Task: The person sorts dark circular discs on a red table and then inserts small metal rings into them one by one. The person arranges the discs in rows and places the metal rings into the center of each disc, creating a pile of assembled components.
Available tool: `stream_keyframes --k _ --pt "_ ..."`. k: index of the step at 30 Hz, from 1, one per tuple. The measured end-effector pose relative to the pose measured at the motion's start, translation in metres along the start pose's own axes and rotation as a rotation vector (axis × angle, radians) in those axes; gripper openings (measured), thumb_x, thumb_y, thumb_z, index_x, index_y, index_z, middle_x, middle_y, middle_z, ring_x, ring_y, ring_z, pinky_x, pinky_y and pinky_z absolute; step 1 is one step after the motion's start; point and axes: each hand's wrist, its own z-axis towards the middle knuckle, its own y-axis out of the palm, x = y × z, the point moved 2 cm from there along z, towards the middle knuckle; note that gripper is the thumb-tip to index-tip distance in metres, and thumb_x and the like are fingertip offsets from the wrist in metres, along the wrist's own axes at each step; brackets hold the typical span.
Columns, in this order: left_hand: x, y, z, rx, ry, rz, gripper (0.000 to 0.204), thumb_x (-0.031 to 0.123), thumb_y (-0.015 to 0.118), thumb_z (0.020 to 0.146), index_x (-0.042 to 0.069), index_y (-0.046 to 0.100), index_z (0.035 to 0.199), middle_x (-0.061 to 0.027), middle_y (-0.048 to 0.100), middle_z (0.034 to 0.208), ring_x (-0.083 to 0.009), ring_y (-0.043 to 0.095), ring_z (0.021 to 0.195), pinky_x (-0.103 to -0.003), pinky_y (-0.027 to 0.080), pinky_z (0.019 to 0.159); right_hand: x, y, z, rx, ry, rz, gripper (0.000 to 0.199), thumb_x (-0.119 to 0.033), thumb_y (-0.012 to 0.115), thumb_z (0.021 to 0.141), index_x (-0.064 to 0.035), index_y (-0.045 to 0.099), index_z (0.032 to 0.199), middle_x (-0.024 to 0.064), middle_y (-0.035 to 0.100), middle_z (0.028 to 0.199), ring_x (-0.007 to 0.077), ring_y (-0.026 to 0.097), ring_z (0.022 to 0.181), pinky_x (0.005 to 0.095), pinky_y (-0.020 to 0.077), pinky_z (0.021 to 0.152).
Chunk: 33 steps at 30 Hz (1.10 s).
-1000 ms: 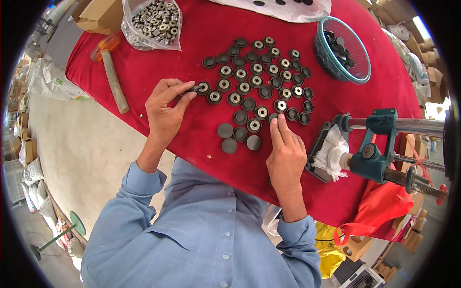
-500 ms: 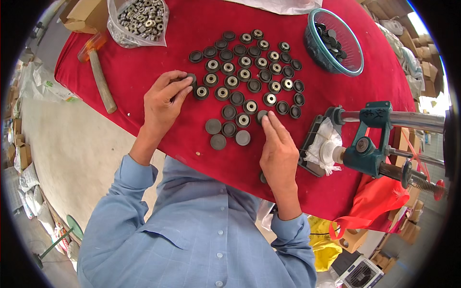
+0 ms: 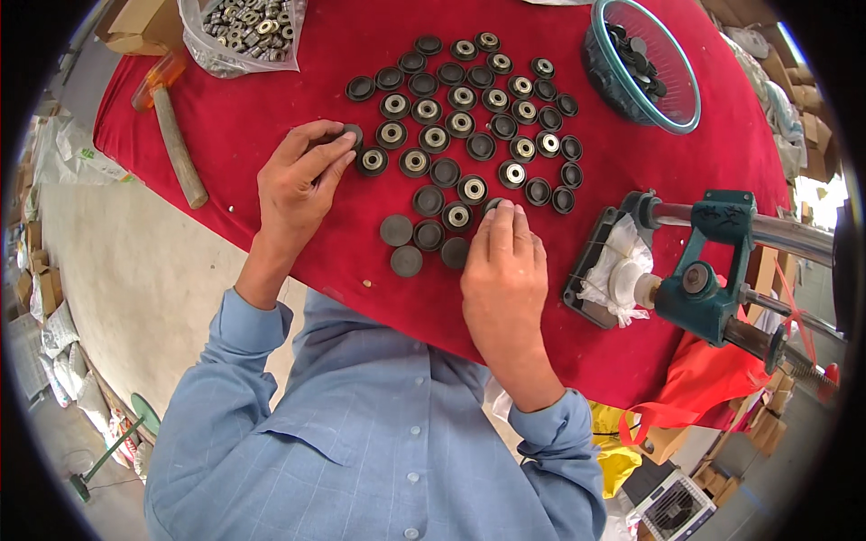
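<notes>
Many round black caps lie spread over the red cloth, several with metal bearings (image 3: 414,162) in them, others cup-like and bare (image 3: 445,172) or flat side up (image 3: 395,230). My left hand (image 3: 298,185) is closed, pinching a black cap (image 3: 354,136) between thumb and fingers at the left edge of the group. To the right of a bearing-filled cap (image 3: 472,188), my right hand (image 3: 508,284) has its fingers together on another black cap (image 3: 492,205). Its thumb is mostly hidden, beside a flat-side-up cap (image 3: 455,252).
A clear bag of metal bearings (image 3: 248,36) and a hammer (image 3: 176,144) are at the far left. A teal basket (image 3: 693,99) of black discs stands far right. The green press (image 3: 704,279) reaches in from the right, its base wrapped in white plastic (image 3: 622,261).
My right hand has shifted slightly left, its fingers now covering more of the cap. My left hand keeps its pinch. The whole view has shifted a little.
</notes>
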Motion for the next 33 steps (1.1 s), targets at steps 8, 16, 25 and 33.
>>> stream_keyframes --k 8,16,25,33 --pt "0.003 0.001 0.002 0.043 0.065 0.032 0.024 -0.002 0.082 0.088 0.006 0.082 0.11 -0.0096 0.074 0.113 -0.0237 0.076 0.096 -0.033 0.062 0.077 -0.022 0.011 -0.001 0.087 0.013 -0.199 0.03 -0.003 0.065 0.091 0.0166 0.074 0.112 0.0351 0.064 0.129 0.0449 0.07 0.116 0.0469 0.0626 0.087" --pt "0.0 -0.001 0.001 0.021 0.092 0.048 0.026 -0.002 0.081 0.089 0.005 0.081 0.113 -0.0109 0.076 0.118 -0.0249 0.076 0.101 -0.034 0.063 0.084 0.053 -0.01 -0.001 0.134 0.263 0.46 0.035 0.002 0.066 0.087 -0.0005 0.072 0.122 0.0162 0.07 0.127 0.0357 0.072 0.111 0.0434 0.0602 0.09" --pt "0.01 -0.008 -0.003 -0.032 0.252 0.231 0.029 -0.002 0.079 0.086 0.004 0.079 0.114 -0.01 0.076 0.119 -0.0271 0.076 0.101 -0.037 0.061 0.082 0.077 0.016 0.016 0.02 0.291 0.262 0.037 -0.009 0.077 0.092 -0.0046 0.072 0.128 0.0113 0.064 0.119 0.0324 0.065 0.113 0.0482 0.0523 0.09" --pt "0.011 -0.014 0.0 -0.055 0.377 0.35 0.028 0.002 0.079 0.085 0.003 0.078 0.113 -0.0082 0.076 0.116 -0.028 0.073 0.097 -0.042 0.056 0.088 0.065 0.006 0.025 0.094 0.385 0.766 0.027 -0.004 0.079 0.089 -0.0041 0.072 0.115 0.0132 0.071 0.097 0.0308 0.071 0.076 0.0399 0.0572 0.071"
